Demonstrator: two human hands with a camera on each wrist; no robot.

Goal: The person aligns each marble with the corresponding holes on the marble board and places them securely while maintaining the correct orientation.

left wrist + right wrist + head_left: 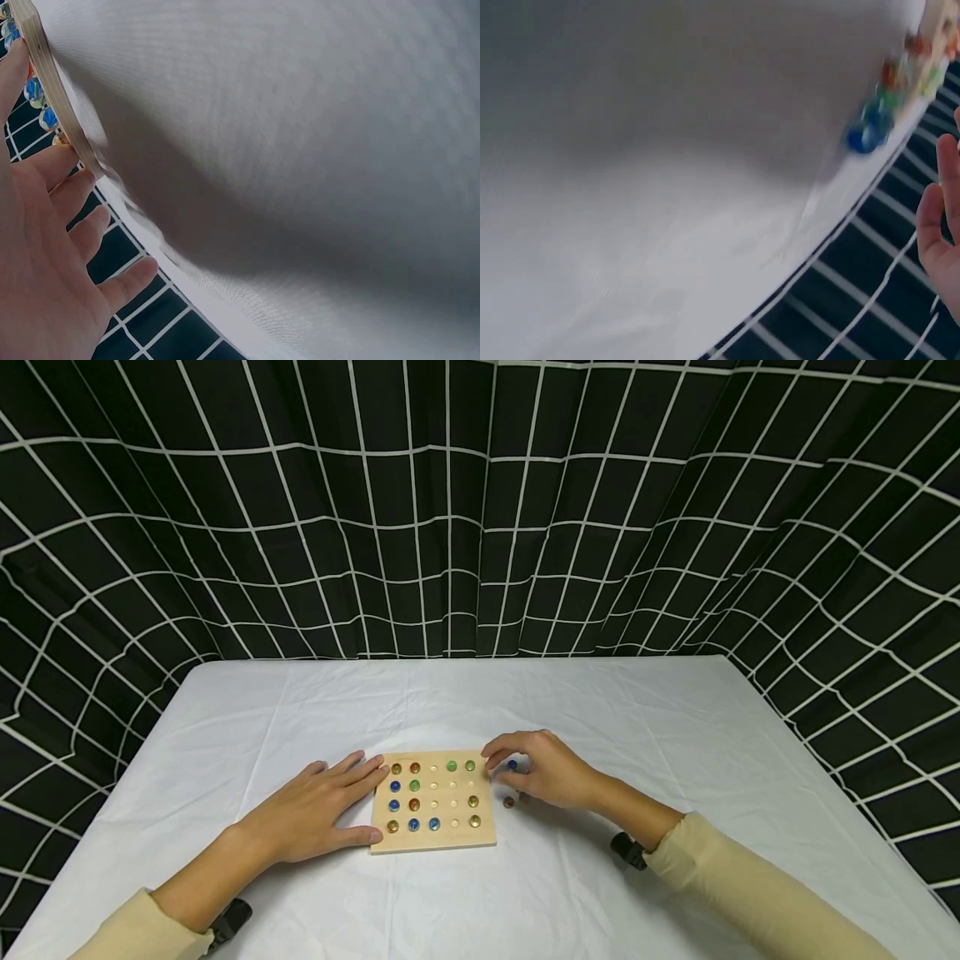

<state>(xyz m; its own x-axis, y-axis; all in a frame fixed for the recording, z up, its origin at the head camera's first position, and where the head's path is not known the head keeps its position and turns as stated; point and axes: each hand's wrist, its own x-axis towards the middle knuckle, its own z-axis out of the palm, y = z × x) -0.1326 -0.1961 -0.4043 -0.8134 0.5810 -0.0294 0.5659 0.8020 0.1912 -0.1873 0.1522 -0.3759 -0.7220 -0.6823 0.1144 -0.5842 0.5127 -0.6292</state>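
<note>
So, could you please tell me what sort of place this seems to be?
It looks like a staged recording booth rather than a home. A black curtain with a white grid closes in the table, which wears a plain white cloth, and only a wooden marble board lies between the person's hands.

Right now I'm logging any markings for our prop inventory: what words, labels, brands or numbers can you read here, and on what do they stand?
None: no readable text appears in any view.
The wooden board is unmarked, with only marbles and holes.
The white tablecloth is plain.
The curtain carries only a white grid.
The left hand and right hand bear no writing.
</note>
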